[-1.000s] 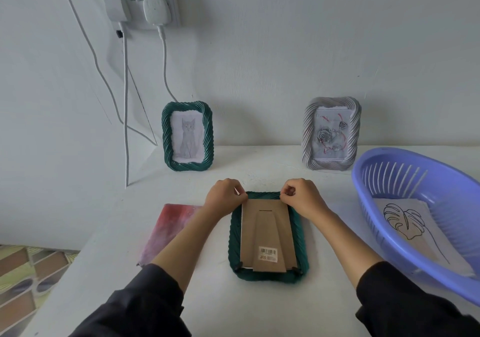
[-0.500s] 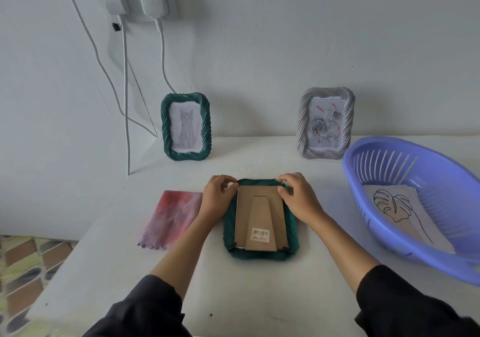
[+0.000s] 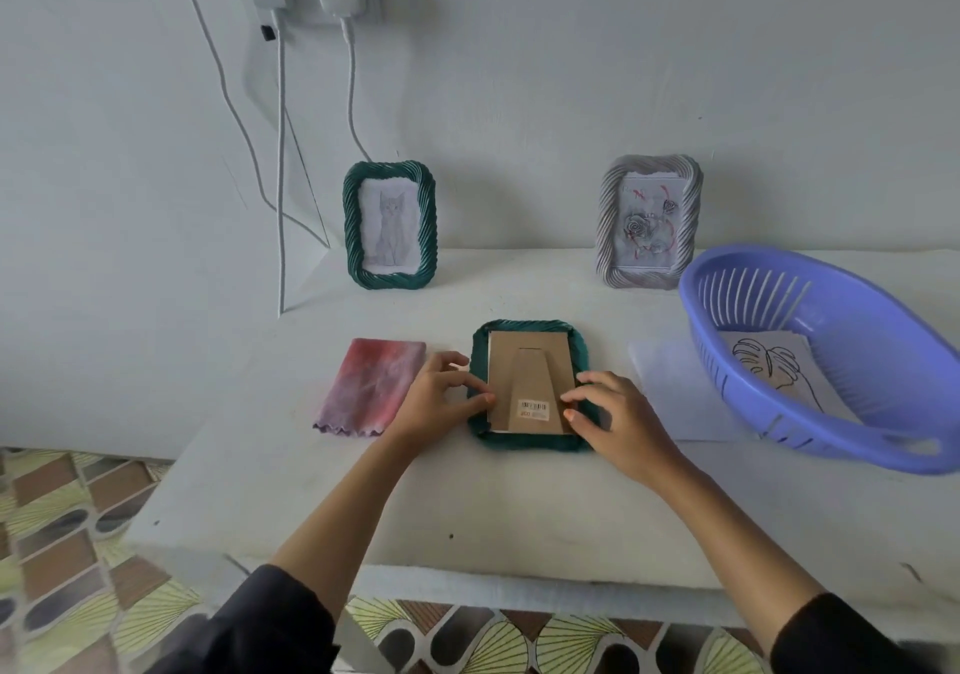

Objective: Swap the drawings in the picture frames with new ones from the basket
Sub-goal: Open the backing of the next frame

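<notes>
Cardboard backing (image 3: 527, 367) of the face-down green frame (image 3: 530, 444) lies between the two hands. Both hands have slid from its far corners, where they were a second ago, to its near half. The left hand (image 3: 441, 403) sets bent fingertips against the board's left edge, and the right hand (image 3: 618, 419) rests spread fingertips on its right edge by the barcode label. Neither grips anything. The board sits flat in the frame, so I judge they are working down its sides, though I cannot tell whether they are pressing it home or freeing it. Right of the right hand, past a white sheet (image 3: 660, 387), the purple basket (image 3: 883, 320) holds a leaf drawing (image 3: 769, 367). A pink cloth (image 3: 371, 393) lies just left of the left hand.
</notes>
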